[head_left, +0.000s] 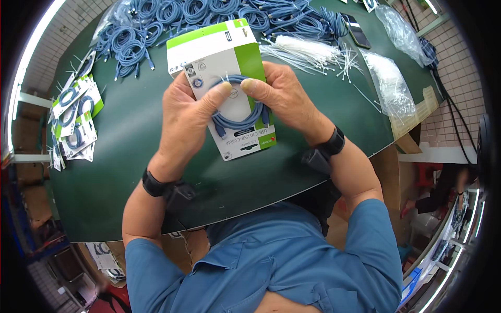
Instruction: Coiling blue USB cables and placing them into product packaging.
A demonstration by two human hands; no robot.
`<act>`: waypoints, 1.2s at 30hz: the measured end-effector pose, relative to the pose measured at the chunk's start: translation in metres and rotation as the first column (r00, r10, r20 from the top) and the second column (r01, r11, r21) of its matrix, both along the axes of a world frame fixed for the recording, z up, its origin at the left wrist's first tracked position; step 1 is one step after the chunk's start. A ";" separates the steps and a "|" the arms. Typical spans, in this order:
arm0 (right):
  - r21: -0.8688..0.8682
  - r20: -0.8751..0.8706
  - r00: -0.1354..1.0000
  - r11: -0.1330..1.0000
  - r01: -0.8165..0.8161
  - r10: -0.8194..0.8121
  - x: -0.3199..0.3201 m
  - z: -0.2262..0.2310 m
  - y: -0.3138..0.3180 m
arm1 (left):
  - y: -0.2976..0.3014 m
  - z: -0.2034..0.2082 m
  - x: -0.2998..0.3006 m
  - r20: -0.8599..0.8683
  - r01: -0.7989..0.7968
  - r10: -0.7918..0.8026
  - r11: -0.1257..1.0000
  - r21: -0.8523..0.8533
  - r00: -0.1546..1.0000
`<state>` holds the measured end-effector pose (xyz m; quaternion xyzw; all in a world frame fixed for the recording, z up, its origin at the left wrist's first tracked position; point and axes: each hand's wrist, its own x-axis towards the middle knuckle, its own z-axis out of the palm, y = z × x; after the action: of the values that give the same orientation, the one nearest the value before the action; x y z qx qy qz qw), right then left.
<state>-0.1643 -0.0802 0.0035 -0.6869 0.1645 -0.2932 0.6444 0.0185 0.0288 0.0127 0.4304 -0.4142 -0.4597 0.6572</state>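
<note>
The blue cable coil (242,125) lies against a white-and-green card (234,110) above the table (313,135), gripped between the left hand (190,112) and right hand (284,94). Both thumbs press near its white tie (226,77) while the other fingers, mostly hidden, close around the card's sides, presumably keeping the coil flat. Loose ties (308,50) lie beyond, probably for easy reach.

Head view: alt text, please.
Left hand and right hand hold a coiled blue cable against a white-and-green card over a green table. Beyond lie cable coils and white zip ties; carded cables pile at left.
</note>
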 end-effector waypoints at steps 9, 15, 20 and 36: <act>-0.005 0.064 0.998 1.000 0.000 0.000 0.003 -0.006 -0.001 | 0.000 -0.002 0.002 -0.156 0.058 -0.057 0.998 0.007 0.986; 0.128 0.059 0.979 0.974 0.186 -0.195 0.004 -0.011 -0.002 | 0.000 0.012 -0.022 0.418 -0.342 0.539 0.820 -0.459 0.731; 0.114 0.106 0.973 0.975 0.193 -0.205 0.004 -0.011 -0.007 | 0.008 0.021 -0.012 0.829 0.163 0.549 0.813 -0.559 0.103; 0.023 0.091 0.977 0.982 0.189 -0.190 0.006 -0.012 -0.002 | -0.003 0.006 -0.003 0.909 0.296 0.387 0.859 -0.417 0.157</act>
<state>-0.1582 -0.0818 -0.0084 -0.6491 0.2010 -0.3839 0.6252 0.0157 0.0262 0.0188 0.4454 -0.8291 0.0809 0.3282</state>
